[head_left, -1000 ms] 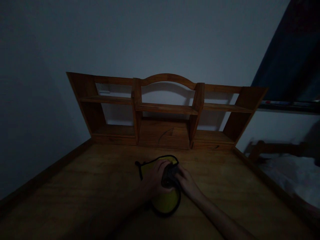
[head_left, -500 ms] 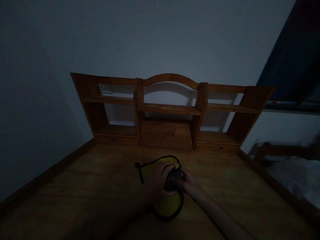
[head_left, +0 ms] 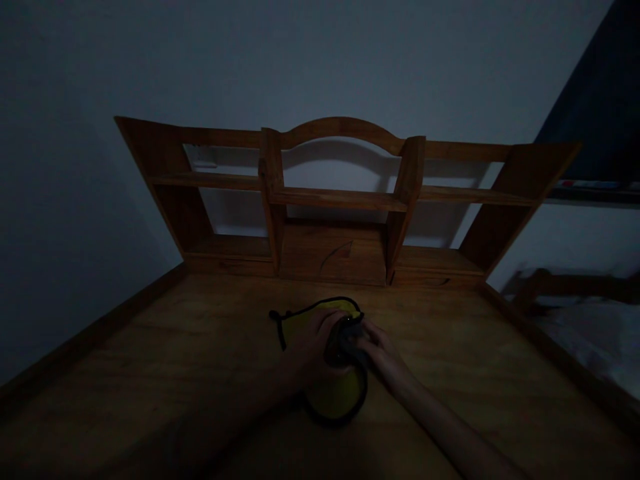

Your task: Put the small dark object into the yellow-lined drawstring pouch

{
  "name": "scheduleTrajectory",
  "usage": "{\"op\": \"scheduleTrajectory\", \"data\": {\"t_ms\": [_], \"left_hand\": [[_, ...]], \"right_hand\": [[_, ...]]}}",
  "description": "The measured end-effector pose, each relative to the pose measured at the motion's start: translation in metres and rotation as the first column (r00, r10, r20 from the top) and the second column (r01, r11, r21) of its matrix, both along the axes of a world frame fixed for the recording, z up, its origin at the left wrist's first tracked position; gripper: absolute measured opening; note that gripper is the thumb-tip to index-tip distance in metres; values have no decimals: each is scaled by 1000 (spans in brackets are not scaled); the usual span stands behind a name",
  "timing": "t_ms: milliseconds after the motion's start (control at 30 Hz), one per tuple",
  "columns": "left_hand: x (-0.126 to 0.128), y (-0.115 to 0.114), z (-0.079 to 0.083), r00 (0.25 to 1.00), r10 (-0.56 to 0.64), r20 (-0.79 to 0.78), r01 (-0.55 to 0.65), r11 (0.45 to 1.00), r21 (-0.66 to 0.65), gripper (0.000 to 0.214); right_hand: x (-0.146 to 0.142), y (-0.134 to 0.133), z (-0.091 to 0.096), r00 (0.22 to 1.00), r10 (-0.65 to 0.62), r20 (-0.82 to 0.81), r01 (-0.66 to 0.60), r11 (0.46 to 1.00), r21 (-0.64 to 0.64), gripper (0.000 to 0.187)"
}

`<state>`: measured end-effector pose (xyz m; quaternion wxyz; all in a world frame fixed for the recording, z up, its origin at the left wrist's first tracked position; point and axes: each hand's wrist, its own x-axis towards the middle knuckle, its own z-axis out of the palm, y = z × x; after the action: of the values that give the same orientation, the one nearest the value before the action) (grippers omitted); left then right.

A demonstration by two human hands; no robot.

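A yellow cloth piece with black edging [head_left: 336, 397] lies on the wooden tabletop [head_left: 220, 347] beneath my hands. My left hand [head_left: 313, 347] is wrapped round a dark, glossy rounded object [head_left: 334, 350], whose kind I cannot make out in the dim light. From the right, my right hand [head_left: 383, 350] pinches a grey, soft-looking piece, perhaps cloth [head_left: 354, 333], against that object's side. The fingers of both hands meet close together over the yellow cloth and hide part of it.
A wooden shelf unit [head_left: 340, 200] with an arched top stands along the back of the table against the pale wall [head_left: 320, 60]. Raised wooden edges [head_left: 95, 327] run down both sides. White fabric [head_left: 595, 340] and a wooden frame [head_left: 575, 285] are beyond the right edge.
The view has shifted, so the shelf appears higher and larger. My right hand's grey piece shows more plainly on the dark object, which my left hand still holds. The yellow cloth stays beneath.
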<state>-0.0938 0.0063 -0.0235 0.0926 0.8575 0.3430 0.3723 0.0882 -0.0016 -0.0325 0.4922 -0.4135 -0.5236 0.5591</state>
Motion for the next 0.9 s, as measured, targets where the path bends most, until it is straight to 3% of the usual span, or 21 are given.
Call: {"op": "scheduleTrajectory", "data": {"t_ms": [233, 500, 900], "left_hand": [[1, -3, 2, 1000, -6, 28, 6, 1000, 4, 89], [1, -2, 0, 999, -22, 24, 22, 1000, 5, 90], [0, -1, -4, 999, -14, -36, 13, 1000, -13, 91]], "right_hand": [[6, 8, -9, 999, 15, -33, -13, 998, 58, 23], [1, 3, 3, 990, -28, 137, 8, 990, 142, 27], [-2, 2, 0, 948, -128, 292, 56, 968, 243, 21]]}}
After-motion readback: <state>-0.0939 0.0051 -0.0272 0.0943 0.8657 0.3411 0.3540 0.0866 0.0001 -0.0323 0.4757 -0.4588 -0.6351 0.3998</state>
